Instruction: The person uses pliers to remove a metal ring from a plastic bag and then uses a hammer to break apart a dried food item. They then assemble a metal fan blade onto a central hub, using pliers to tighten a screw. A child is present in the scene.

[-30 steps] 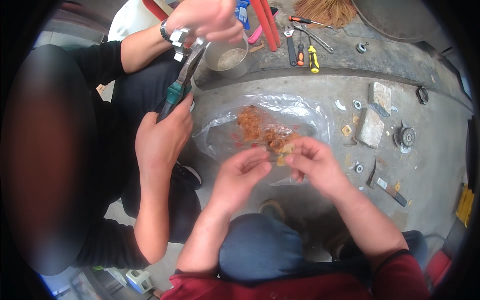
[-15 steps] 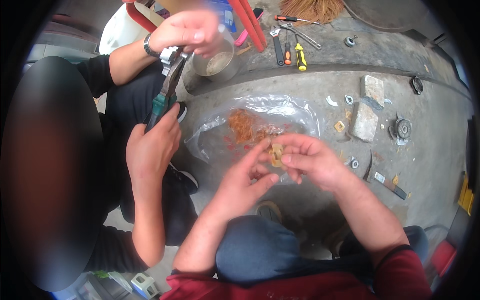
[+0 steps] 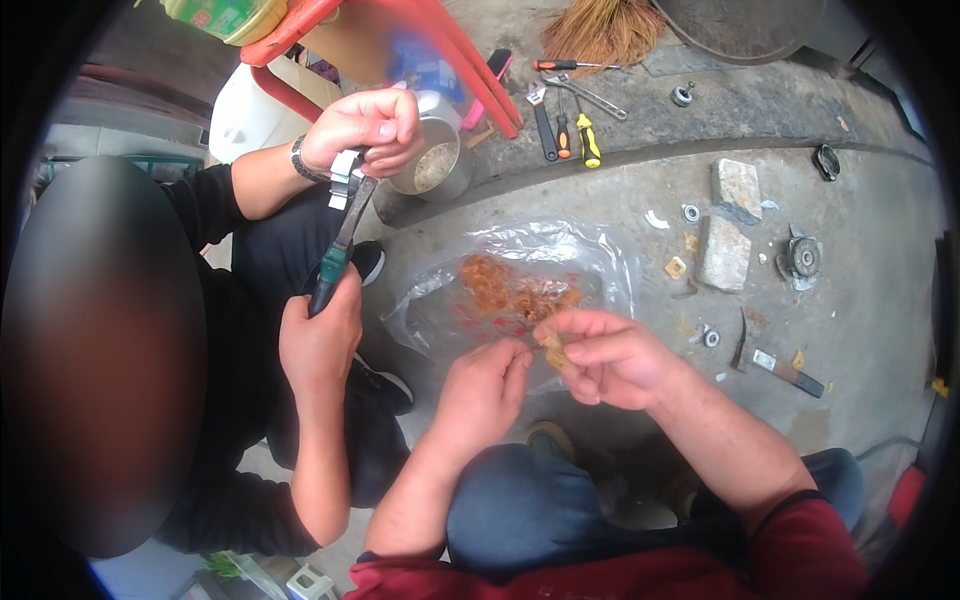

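Note:
My right hand (image 3: 610, 355) pinches a small tan piece (image 3: 552, 350) between its fingers, just above a clear plastic bag (image 3: 520, 285) spread on the concrete floor. My left hand (image 3: 485, 390) is curled beside it, its fingertips touching the same piece. A heap of orange-brown bits (image 3: 505, 290) lies on the bag right behind my hands. To my left sits another person in black, whose hands (image 3: 320, 335) hold green-handled pliers (image 3: 340, 250) onto a small metal part (image 3: 345, 170).
A metal pot (image 3: 435, 165) stands behind the bag. Screwdrivers and a wrench (image 3: 565, 125) lie further back near a broom head (image 3: 600, 30). Two stone blocks (image 3: 728, 225), washers, a round metal part (image 3: 800, 258) and a knife-like tool (image 3: 775, 360) lie to the right.
My hands have drawn toward me off the heap, with the tan piece held between them. The other person's upper hand has come nearer with the pliers.

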`<state>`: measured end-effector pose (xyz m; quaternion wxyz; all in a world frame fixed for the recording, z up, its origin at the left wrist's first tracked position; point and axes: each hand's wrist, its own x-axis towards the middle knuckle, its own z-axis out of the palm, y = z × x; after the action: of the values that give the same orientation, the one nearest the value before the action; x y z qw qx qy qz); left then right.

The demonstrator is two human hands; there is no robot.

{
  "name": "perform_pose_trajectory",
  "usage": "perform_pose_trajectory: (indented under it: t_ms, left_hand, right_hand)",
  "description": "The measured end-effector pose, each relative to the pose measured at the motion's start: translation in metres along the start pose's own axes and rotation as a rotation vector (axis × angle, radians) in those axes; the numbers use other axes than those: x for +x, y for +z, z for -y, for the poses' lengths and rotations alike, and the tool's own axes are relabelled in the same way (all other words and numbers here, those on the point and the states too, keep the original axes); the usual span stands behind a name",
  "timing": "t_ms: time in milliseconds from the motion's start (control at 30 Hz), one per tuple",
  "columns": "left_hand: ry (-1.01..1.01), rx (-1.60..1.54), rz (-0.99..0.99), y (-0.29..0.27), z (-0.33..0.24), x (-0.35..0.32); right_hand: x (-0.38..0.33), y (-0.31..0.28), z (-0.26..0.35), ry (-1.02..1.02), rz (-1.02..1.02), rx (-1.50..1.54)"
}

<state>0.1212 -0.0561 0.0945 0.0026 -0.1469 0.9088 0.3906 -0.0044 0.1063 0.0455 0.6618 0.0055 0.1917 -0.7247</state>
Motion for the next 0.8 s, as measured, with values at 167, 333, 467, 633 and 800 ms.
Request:
perform_pose_trajectory:
  t_ms: [167,333,467,633,800]
  left_hand:
    - [-0.288,0.106,0.051,0.006,0.022,0.009]
    - [-0.473,-0.260,0.028,0.026,0.102,0.027]
    - [-0.160,0.288,-0.036,0.057,0.129,0.052]
    - [-0.152,0.441,0.229,0.093,0.135,0.103]
    - [-0.121,0.415,0.257,0.143,0.206,0.131]
  right_hand:
    - [-0.017,-0.006,0.032,-0.153,0.006,-0.068]
    - [-0.050,-0.063,0.107,-0.481,-0.504,-0.644]
    - [-0.070,-0.120,0.109,-0.307,-1.145,-1.131]
    - [-0.081,-0.160,0.068,-0.158,-1.210,-1.585]
    - [-0.073,-0.146,0.037,-0.050,-1.032,-1.461]
